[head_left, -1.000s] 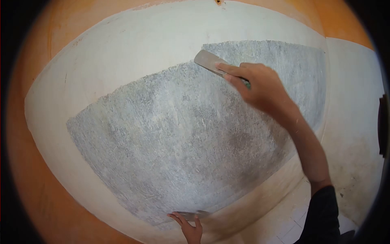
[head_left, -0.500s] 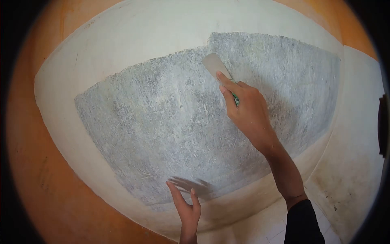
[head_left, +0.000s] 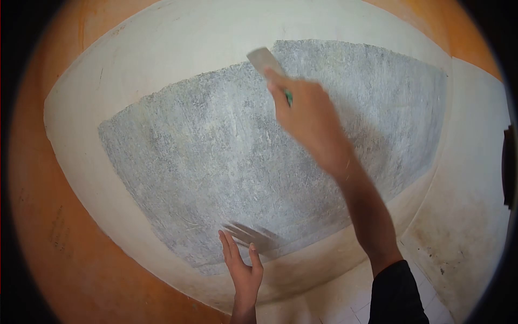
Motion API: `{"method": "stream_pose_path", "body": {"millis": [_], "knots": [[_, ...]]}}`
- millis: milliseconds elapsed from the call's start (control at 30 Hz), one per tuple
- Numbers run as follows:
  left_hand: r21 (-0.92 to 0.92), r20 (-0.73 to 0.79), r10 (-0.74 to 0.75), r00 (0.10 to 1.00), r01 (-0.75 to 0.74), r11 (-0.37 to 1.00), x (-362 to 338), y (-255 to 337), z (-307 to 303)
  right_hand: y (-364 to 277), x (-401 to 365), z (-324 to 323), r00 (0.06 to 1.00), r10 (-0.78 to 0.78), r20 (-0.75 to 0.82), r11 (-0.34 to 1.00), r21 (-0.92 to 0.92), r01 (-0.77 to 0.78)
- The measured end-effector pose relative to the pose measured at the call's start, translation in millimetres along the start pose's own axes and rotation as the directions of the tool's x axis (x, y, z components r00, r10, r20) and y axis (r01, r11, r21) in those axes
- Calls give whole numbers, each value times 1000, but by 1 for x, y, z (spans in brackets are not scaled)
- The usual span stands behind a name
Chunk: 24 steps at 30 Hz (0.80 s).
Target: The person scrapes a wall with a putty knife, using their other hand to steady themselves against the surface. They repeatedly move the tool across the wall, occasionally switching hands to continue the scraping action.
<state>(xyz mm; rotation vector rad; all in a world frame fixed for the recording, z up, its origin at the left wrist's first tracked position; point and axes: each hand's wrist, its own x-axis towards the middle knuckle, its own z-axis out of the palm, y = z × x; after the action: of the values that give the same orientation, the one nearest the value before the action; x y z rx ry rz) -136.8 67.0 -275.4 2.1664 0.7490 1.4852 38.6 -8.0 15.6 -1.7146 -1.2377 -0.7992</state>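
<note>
My right hand grips a putty knife by its green handle, most of which my fingers hide. The flat metal blade of the putty knife points up and left, overlapping the upper edge of a rough grey patch on the white wall. Low on the wall, my left hand is raised with fingers apart and holds nothing. Its fingertips are near the bottom of the grey patch, and its shadow falls just above and right of them.
Orange-painted wall borders the white area on the left and at the top corners. On the right, an adjoining white wall meets it at a corner, stained lower down. Pale floor tiles show at the bottom.
My right hand has moved up and left with the putty knife, bringing the blade from inside the grey patch to its top edge. My left hand has shifted slightly, its fingers more spread.
</note>
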Motion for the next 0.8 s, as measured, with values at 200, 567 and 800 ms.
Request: {"method": "stream_pose_path", "body": {"millis": [200,567,800], "knots": [[-567,352,-137,926,327,756,46,48,-33,1,-50,58,999,-12,-35,998,66,14],[-121,-16,107,994,-108,987,157,153,31,58,-43,51,972,-192,133,784,617,70],[375,-150,183,972,-115,920,154,175,17,161,-101,33,977,-213,1,758,632,165]]}}
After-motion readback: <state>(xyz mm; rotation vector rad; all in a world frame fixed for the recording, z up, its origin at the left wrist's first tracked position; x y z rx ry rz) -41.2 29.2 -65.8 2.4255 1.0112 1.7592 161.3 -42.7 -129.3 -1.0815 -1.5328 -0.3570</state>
